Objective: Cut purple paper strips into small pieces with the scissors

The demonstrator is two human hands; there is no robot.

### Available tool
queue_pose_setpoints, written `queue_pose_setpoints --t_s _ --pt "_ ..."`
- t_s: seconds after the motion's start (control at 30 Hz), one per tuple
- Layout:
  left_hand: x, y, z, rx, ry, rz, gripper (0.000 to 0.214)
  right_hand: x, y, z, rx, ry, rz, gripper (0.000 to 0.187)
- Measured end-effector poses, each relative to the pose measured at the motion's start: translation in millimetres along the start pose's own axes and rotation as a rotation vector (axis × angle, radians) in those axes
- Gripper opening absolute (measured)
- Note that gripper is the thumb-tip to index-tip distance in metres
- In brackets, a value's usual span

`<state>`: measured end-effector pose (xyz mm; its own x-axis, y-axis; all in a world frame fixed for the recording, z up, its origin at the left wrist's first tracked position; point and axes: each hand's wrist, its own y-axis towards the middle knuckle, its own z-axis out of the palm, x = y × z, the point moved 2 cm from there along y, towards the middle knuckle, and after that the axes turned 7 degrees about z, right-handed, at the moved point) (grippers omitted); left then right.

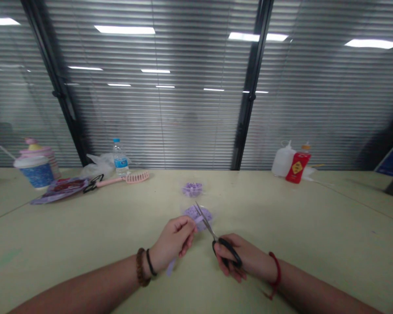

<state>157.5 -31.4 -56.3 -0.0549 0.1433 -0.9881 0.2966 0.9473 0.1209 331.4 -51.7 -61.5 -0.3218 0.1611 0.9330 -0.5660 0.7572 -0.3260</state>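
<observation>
The fingers of the left hand (173, 244) are clenched in a pinch on one narrow lilac strip (171, 267), whose upper end reaches the blades. The fingers of the right hand (231, 257) grasp one pair of black-handled steel scissors (212, 231), and the blades are held just beside the left fingertips. Two perforated lilac discs are counted: the nearer lilac disc (198, 216) lies directly beyond the blades, and the farther lilac disc (192, 189) lies well ahead of the hands.

Near the far edge of the pale green-yellow surface (314, 261), six things are grouped at the left: a blue cup with a white lid (33, 174), a purple packet (60, 190), a black clip (93, 183), a pink comb (137, 176), a white plastic bag (98, 165) and a water bottle (120, 158). Two stand at the right: a white squeeze bottle (283, 159) and a red bottle (298, 167). Slatted blinds (170, 109) behind dark-framed glass rise beyond that edge.
</observation>
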Motion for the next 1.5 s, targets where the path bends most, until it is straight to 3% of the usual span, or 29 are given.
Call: queue_pose_setpoints --t_s 0.53,0.7,0.97,1.23,1.5 --pt "2.7 4.2 -4.3 -0.091 0.018 0.025 0.026 4.6 -2.3 -3.9 -0.147 -0.011 0.060 0.051" --pt "2.2 4.2 -5.1 -0.149 -0.047 0.047 0.027 1.0 -2.3 0.0 -0.015 0.018 0.042 0.052" --pt "2.4 -0.4 5.1 -0.012 -0.025 0.024 0.028 -8.8 1.4 2.0 0.003 -0.033 0.001 0.050" --pt "2.8 -0.5 5.6 -0.012 -0.032 0.000 0.027 -6.0 1.4 1.7 -0.032 -0.025 0.018 0.052" --pt "5.4 4.5 1.9 -0.073 -0.027 0.023 0.030 1.1 -0.3 -1.4 -0.161 0.012 0.078 0.056"
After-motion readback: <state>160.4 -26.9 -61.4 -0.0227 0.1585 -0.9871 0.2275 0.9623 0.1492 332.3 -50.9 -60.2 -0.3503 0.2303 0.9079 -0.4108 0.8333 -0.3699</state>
